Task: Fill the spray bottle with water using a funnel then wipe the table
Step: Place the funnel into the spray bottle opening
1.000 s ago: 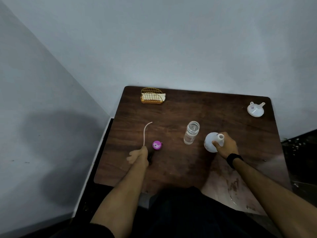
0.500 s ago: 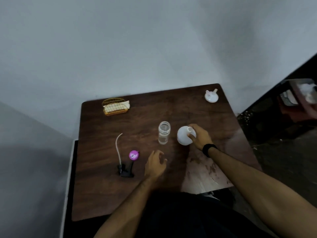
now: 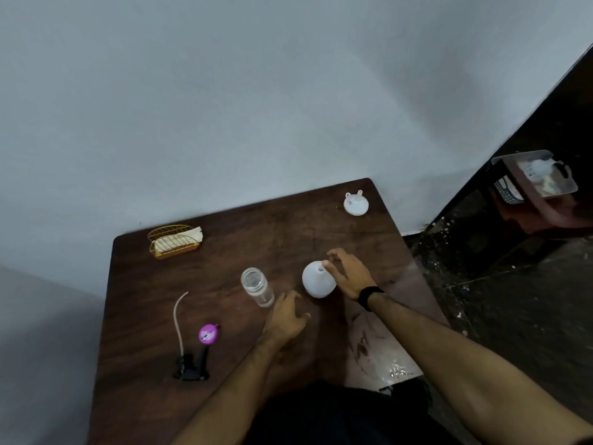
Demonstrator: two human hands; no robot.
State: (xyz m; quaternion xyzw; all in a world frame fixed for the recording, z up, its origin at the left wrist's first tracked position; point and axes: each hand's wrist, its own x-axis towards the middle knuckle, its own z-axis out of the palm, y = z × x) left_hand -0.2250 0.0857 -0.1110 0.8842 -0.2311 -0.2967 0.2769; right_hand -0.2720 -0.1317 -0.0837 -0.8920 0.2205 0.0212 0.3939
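Both forearms run off the bottom edge of the view, and a dark shape low in the middle hides the near edge of the table (image 3: 134, 284). The round white spray bottle (image 3: 317, 282) stands open-necked near the table's middle; whether it holds any water cannot be told through its cloudy wall. The right hand (image 3: 348, 273) sits just beside it on the right, fingers spread and loosely bent, a fingertip touching the neck rim, so it is wide rather than gripping; a dark band circles that wrist. The left hand (image 3: 285, 316) lies low over the table between the spray bottle and the clear water bottle (image 3: 257, 286), fingers relaxed and apart, holding nothing; whether its fingertips touch the water bottle's base is hard to judge. The water bottle stands uncapped, tilted in the wide-angle view, with water showing in it. The spray head (image 3: 192, 367), black with a pink knob and a pale curved tube, lies apart at the left. The white funnel (image 3: 355, 203) rests near the far right corner, well apart from both hands. A gold wire holder (image 3: 173, 240) with folded napkins stands at the far left. A pale wet-looking patch (image 3: 385, 348) marks the near right of the table. Beyond, on the dark floor, a blurred clear tub (image 3: 542, 175) sits on something red.
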